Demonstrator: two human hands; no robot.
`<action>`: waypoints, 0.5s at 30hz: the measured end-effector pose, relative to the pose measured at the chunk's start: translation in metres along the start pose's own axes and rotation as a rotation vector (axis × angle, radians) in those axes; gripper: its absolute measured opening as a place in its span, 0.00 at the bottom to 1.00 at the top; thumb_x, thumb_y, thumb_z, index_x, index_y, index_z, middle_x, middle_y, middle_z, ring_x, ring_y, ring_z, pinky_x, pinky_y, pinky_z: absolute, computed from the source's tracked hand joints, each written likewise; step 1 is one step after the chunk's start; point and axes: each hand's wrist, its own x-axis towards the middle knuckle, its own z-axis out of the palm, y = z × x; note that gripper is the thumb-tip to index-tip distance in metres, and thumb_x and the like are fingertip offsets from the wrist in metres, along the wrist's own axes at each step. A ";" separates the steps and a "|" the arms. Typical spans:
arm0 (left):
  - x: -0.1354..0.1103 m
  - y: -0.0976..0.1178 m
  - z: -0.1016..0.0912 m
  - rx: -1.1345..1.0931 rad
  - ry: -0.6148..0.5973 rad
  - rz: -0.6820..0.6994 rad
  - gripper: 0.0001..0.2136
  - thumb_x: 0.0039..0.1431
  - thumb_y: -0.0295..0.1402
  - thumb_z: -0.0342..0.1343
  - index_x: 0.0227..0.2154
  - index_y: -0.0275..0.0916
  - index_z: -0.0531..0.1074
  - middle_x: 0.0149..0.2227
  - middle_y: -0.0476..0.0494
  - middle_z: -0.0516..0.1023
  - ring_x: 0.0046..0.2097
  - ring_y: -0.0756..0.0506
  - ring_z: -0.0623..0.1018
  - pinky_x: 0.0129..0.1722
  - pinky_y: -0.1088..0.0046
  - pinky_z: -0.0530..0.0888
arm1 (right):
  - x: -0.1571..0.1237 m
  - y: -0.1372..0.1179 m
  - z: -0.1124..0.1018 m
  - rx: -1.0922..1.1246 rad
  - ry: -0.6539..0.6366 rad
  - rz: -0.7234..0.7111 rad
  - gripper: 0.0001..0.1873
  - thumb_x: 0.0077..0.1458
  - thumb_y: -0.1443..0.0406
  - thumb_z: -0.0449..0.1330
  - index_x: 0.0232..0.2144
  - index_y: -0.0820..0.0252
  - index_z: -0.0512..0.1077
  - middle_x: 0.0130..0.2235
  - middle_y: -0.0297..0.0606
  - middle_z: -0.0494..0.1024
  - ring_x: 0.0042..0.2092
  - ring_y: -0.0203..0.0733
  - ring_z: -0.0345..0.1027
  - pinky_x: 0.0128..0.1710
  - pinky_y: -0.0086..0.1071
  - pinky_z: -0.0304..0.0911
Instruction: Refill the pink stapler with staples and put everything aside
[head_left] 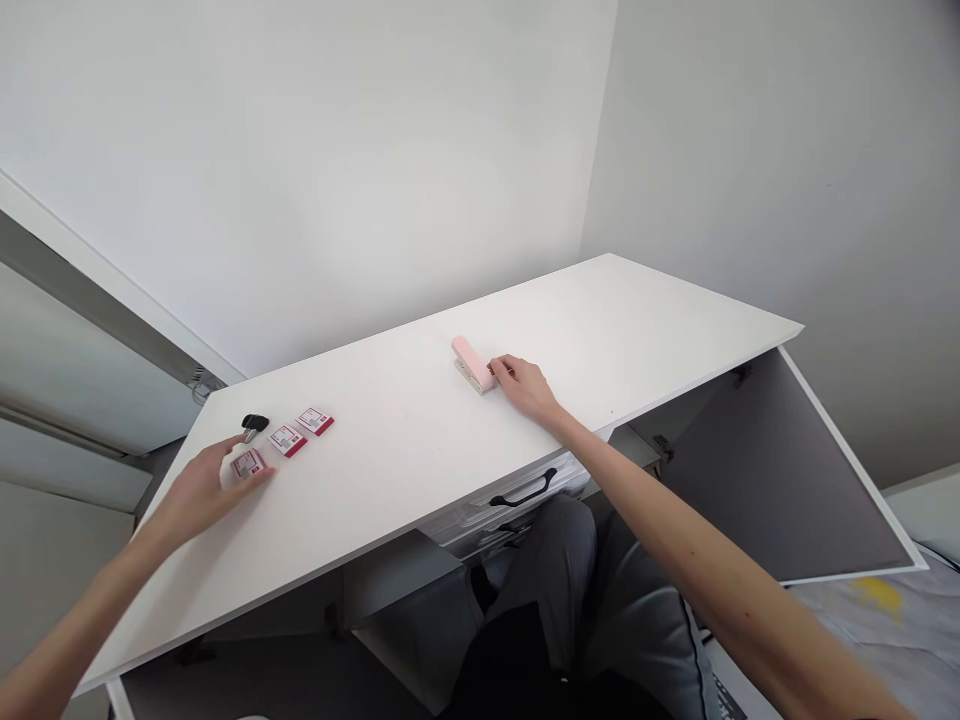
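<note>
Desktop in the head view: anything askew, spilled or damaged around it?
The open cabinet door at the right looks slightly odd, jutting out below the desktop. No spill or damage shows around the pink stapler.

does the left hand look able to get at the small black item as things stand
Probably yes: the small black item lies just past the left hand, with nothing visible between, though that hand is around a labelled box.

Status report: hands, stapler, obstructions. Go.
Left hand spanning nearest red-and-white box. Right hand at pink stapler, grip unclear. Small black item just beyond that box.
</note>
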 end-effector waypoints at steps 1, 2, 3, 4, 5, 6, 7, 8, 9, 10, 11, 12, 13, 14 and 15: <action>-0.005 0.004 0.006 -0.029 -0.013 0.082 0.31 0.56 0.56 0.57 0.59 0.46 0.70 0.67 0.39 0.75 0.67 0.33 0.73 0.64 0.54 0.72 | 0.000 -0.001 0.000 0.004 -0.005 -0.001 0.21 0.72 0.54 0.49 0.45 0.54 0.80 0.49 0.39 0.86 0.49 0.48 0.77 0.47 0.38 0.66; -0.009 0.011 0.013 -0.065 0.005 0.150 0.30 0.60 0.55 0.54 0.61 0.44 0.69 0.71 0.35 0.70 0.72 0.32 0.68 0.69 0.50 0.67 | 0.000 -0.001 0.000 0.010 -0.012 -0.005 0.21 0.72 0.52 0.50 0.46 0.53 0.80 0.51 0.39 0.86 0.50 0.48 0.77 0.48 0.39 0.66; -0.014 0.020 0.020 -0.100 0.017 0.200 0.30 0.63 0.55 0.52 0.62 0.43 0.68 0.73 0.34 0.65 0.74 0.32 0.64 0.70 0.49 0.65 | 0.000 -0.002 0.000 0.012 -0.021 -0.011 0.21 0.72 0.51 0.52 0.47 0.53 0.80 0.52 0.40 0.86 0.51 0.48 0.77 0.50 0.40 0.67; -0.018 0.032 0.027 -0.133 0.016 0.243 0.29 0.65 0.55 0.51 0.62 0.43 0.68 0.74 0.33 0.62 0.74 0.32 0.62 0.71 0.48 0.64 | 0.000 -0.003 0.000 0.009 -0.030 -0.020 0.20 0.70 0.50 0.54 0.48 0.53 0.80 0.53 0.40 0.85 0.53 0.49 0.77 0.52 0.40 0.67; -0.021 0.045 0.034 -0.167 0.017 0.286 0.27 0.67 0.54 0.49 0.61 0.44 0.68 0.74 0.33 0.63 0.75 0.32 0.62 0.72 0.47 0.63 | 0.000 -0.004 0.000 -0.001 -0.039 -0.032 0.20 0.69 0.49 0.57 0.50 0.53 0.80 0.55 0.41 0.85 0.55 0.50 0.77 0.54 0.41 0.67; -0.022 0.060 0.041 -0.213 0.026 0.330 0.25 0.68 0.53 0.48 0.60 0.44 0.69 0.72 0.32 0.65 0.74 0.32 0.63 0.73 0.47 0.61 | 0.000 -0.004 0.000 -0.017 -0.047 -0.045 0.20 0.67 0.49 0.60 0.51 0.54 0.79 0.56 0.42 0.84 0.57 0.51 0.77 0.56 0.42 0.67; -0.023 0.075 0.047 -0.248 0.015 0.378 0.24 0.69 0.52 0.48 0.59 0.44 0.70 0.71 0.33 0.66 0.74 0.33 0.63 0.73 0.48 0.61 | 0.000 -0.005 0.001 -0.037 -0.052 -0.058 0.21 0.65 0.50 0.63 0.52 0.54 0.79 0.57 0.43 0.84 0.58 0.52 0.76 0.57 0.43 0.67; -0.021 0.091 0.052 -0.276 0.018 0.415 0.23 0.70 0.51 0.48 0.59 0.44 0.70 0.70 0.33 0.67 0.73 0.33 0.64 0.73 0.48 0.61 | 0.000 -0.005 0.001 -0.057 -0.054 -0.069 0.22 0.63 0.50 0.64 0.53 0.55 0.79 0.58 0.44 0.83 0.58 0.53 0.76 0.58 0.43 0.67; -0.019 0.107 0.057 -0.293 0.023 0.445 0.21 0.71 0.50 0.48 0.58 0.44 0.70 0.70 0.33 0.67 0.72 0.33 0.65 0.73 0.47 0.62 | 0.000 -0.005 0.002 -0.073 -0.054 -0.077 0.22 0.63 0.51 0.65 0.53 0.55 0.78 0.58 0.44 0.83 0.58 0.53 0.76 0.58 0.43 0.67; -0.015 0.121 0.061 -0.309 0.023 0.477 0.21 0.71 0.48 0.49 0.59 0.44 0.70 0.70 0.34 0.67 0.72 0.33 0.66 0.72 0.46 0.63 | 0.000 -0.005 0.002 -0.081 -0.049 -0.081 0.21 0.63 0.53 0.64 0.53 0.55 0.78 0.58 0.44 0.83 0.58 0.53 0.76 0.57 0.43 0.68; -0.011 0.135 0.065 -0.334 0.020 0.508 0.20 0.71 0.47 0.49 0.59 0.44 0.69 0.70 0.34 0.67 0.71 0.33 0.66 0.72 0.45 0.63 | 0.000 -0.004 0.003 -0.085 -0.041 -0.083 0.19 0.64 0.54 0.63 0.53 0.55 0.78 0.57 0.43 0.84 0.57 0.52 0.77 0.56 0.43 0.68; -0.006 0.149 0.070 -0.355 0.013 0.533 0.20 0.71 0.47 0.50 0.59 0.45 0.69 0.69 0.34 0.68 0.71 0.33 0.67 0.71 0.45 0.64 | 0.000 -0.004 0.003 -0.086 -0.033 -0.087 0.18 0.64 0.56 0.62 0.53 0.54 0.78 0.56 0.42 0.84 0.55 0.52 0.77 0.54 0.42 0.69; -0.001 0.161 0.074 -0.373 0.005 0.559 0.20 0.72 0.46 0.50 0.60 0.44 0.69 0.69 0.34 0.69 0.71 0.34 0.67 0.71 0.46 0.65 | 0.000 -0.003 0.003 -0.089 -0.028 -0.093 0.17 0.64 0.58 0.61 0.53 0.54 0.78 0.55 0.41 0.84 0.53 0.51 0.77 0.52 0.42 0.69; 0.005 0.173 0.079 -0.390 0.002 0.580 0.20 0.72 0.46 0.50 0.60 0.44 0.69 0.68 0.34 0.69 0.70 0.34 0.67 0.71 0.46 0.65 | 0.001 -0.002 0.003 -0.093 -0.029 -0.102 0.17 0.63 0.60 0.60 0.53 0.54 0.78 0.54 0.40 0.85 0.52 0.50 0.77 0.50 0.41 0.69; 0.010 0.185 0.083 -0.408 -0.002 0.597 0.20 0.72 0.46 0.50 0.61 0.44 0.69 0.67 0.34 0.70 0.70 0.35 0.68 0.71 0.47 0.65 | 0.002 0.000 0.003 -0.097 -0.034 -0.112 0.17 0.62 0.62 0.60 0.53 0.53 0.78 0.53 0.39 0.85 0.50 0.50 0.77 0.49 0.41 0.69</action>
